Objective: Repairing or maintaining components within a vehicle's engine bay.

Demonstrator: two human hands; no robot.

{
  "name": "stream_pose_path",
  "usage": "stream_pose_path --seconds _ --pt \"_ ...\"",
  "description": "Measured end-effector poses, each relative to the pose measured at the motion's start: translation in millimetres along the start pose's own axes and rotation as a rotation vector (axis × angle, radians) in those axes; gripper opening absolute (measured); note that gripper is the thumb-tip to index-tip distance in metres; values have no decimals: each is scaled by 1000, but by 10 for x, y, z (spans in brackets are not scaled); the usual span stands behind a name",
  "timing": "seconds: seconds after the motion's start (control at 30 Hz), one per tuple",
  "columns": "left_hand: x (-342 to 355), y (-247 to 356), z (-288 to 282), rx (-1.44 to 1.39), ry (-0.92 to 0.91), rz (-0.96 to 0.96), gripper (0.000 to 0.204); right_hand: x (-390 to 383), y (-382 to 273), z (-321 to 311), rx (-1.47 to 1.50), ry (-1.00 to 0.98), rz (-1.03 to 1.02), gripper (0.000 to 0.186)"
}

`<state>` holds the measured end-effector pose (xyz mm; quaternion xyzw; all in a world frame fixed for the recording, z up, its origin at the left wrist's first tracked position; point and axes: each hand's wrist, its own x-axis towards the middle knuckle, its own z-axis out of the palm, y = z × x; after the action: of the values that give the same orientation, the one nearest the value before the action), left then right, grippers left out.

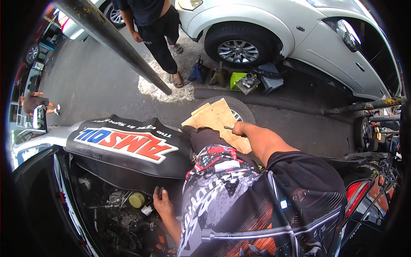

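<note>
My right hand (241, 129) reaches out over a creased piece of brown cardboard (206, 115). Its fingers are closed around a slim metal tool (228, 127), whose short end pokes out; the rest is hidden in the fist. On the other side, my left hand (163, 204) hangs beside the open engine bay (124, 218), fingers apart and holding nothing visible. A black fender cover (128, 169) with large printed lettering drapes over the car's side nearby. Inside the bay, a round yellowish cap (136, 200) sits next to a small white piece (147, 210).
A slanting steel pole (124, 47) stands ahead, near a person (156, 38) in dark clothes. Beside a white car (274, 25) are a blue jack stand (198, 71), a green container (236, 79) with a metal part and a grey bin (270, 79). A tire (248, 112) lies under the cardboard.
</note>
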<state>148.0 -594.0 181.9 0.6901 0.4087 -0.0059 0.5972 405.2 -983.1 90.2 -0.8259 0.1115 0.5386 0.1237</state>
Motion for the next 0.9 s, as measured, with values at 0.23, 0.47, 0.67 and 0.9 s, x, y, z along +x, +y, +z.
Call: stream_pose_path --seconds 0.23,0.47,0.67,0.9 --pt "6 81 37 47 -29 6 51 17 -21 -3 118 24 -9 29" --pt "7 -17 39 50 -57 55 52 47 -111 33 158 70 -58 32" --pt "-76 -66 79 -14 -54 22 52 -4 -46 89 116 75 -50 38" --pt "-65 -111 137 -30 -63 13 51 -68 -226 -1 52 133 -235 50"
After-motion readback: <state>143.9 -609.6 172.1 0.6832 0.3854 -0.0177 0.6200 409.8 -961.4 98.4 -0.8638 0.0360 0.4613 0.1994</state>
